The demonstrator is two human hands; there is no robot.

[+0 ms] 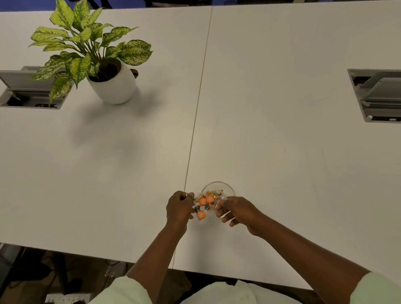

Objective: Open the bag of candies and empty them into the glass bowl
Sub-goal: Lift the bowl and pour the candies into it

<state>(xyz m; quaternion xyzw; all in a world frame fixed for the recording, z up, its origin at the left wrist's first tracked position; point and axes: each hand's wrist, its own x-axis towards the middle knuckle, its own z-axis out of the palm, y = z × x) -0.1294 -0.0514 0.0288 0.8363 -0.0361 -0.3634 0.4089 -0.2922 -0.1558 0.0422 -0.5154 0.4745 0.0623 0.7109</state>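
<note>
Clear plastic bag of candies, orange print: gripped between left hand and right hand, both closed on its edges, just before glass bowl.

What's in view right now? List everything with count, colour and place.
table: two white tops joined at a seam, filling the view
potted plant: one, green leaves in a white pot, far left
cable boxes: two, grey, lids up, far left and far right
glass bowl: one, clear, near edge, some gold candies inside
bag of candies: one, clear with orange candies, held over the bowl's near side
power strip: one, white, on the floor
left hand: gripping the bag's left end
right hand: gripping its right end
</note>
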